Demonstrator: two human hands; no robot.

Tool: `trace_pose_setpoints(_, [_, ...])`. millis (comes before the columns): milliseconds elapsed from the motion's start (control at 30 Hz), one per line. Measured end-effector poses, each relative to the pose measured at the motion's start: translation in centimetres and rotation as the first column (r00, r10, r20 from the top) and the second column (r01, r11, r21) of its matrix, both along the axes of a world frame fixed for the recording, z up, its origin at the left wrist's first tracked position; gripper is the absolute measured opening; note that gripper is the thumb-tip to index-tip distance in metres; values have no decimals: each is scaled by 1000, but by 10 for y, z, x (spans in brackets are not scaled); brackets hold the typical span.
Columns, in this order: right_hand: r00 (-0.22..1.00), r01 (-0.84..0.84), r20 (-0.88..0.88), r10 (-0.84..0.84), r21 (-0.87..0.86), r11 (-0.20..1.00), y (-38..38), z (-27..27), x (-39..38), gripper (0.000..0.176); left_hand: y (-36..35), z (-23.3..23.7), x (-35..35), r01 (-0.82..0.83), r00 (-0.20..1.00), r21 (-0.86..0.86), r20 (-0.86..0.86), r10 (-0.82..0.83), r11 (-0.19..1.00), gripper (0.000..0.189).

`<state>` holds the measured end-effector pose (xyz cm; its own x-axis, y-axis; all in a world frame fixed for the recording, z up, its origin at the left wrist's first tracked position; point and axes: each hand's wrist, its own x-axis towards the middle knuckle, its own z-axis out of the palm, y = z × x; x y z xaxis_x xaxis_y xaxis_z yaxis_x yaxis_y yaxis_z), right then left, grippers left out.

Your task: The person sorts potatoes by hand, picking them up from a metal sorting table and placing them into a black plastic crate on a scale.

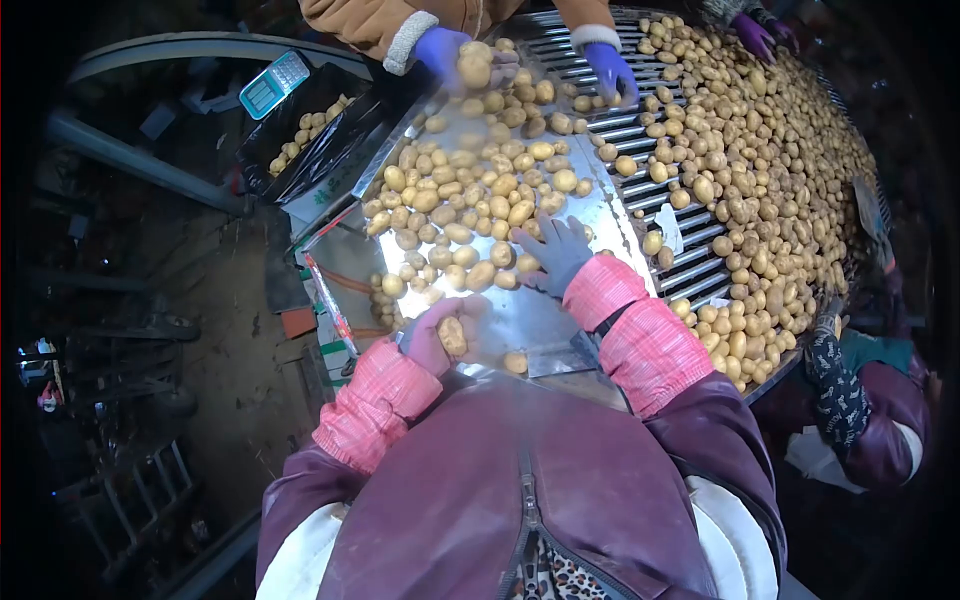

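Presumably firm, light and easily bruised, the potato (pixel 453 337) just below left of frame centre suits a hold around its middle, the left hand (pixel 427 340) being curled about it, the right hand (pixel 560 255), right of centre, spread and apparently empty.

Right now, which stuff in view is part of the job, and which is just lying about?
Part of the job:
potato in the left hand
loose potatoes by the spread right hand
metal tray
barred bed

Seemingly just lying about:
white scrap on the bars
orange-red block left of the tray
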<state>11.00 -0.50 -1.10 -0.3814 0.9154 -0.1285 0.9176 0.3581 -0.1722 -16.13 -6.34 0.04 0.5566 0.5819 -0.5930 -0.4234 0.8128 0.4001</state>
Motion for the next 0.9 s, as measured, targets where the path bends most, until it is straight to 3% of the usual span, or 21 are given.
trace_pose_setpoints(33, [997,-4,-80,1,-38,999,10,15,1,52,-2,2,0,-1,1000,2,-6,1,1000,45])
trace_pose_setpoints(100, [997,-61,-52,59,-29,998,35,49,2,40,-4,9,4,-16,999,9,-40,16,1000,44])
trace_pose_setpoints(167, [985,109,-146,-93,111,988,62,28,5,25,-5,20,8,-36,994,19,-103,38,999,40])
trace_pose_setpoints(367, [968,214,103,-227,119,969,136,-46,0,29,-5,33,17,-32,991,96,-126,44,995,39])
trace_pose_setpoints(467, [979,199,60,-197,-29,980,141,-19,4,31,-1,-13,-6,79,995,241,43,-92,967,49])
trace_pose_setpoints(567, [924,263,-259,-280,-102,960,125,-13,7,34,5,38,12,-5,981,178,-191,39,984,57])
trace_pose_setpoints(633, [780,196,-546,-305,-249,948,78,23,-8,40,13,26,14,-102,991,137,-72,113,985,57])
trace_pose_setpoints(700, [810,-36,-576,-111,-237,971,43,25,-25,42,20,20,17,-178,980,13,97,176,984,64])
trace_pose_setpoints(767, [749,-8,-652,118,170,985,5,19,-18,43,26,18,16,-94,985,-31,142,98,995,55])
trace_pose_setpoints(800, [725,14,-644,245,369,930,-8,16,-13,44,28,16,15,-57,984,-51,166,65,997,52])
trace_pose_setpoints(833, [833,57,-531,152,357,932,-15,13,6,44,29,16,16,-26,981,-66,190,38,997,50])
trace_pose_setpoints(900, [938,240,-322,-127,339,910,-28,16,60,47,25,16,18,-7,990,-58,143,15,998,44])
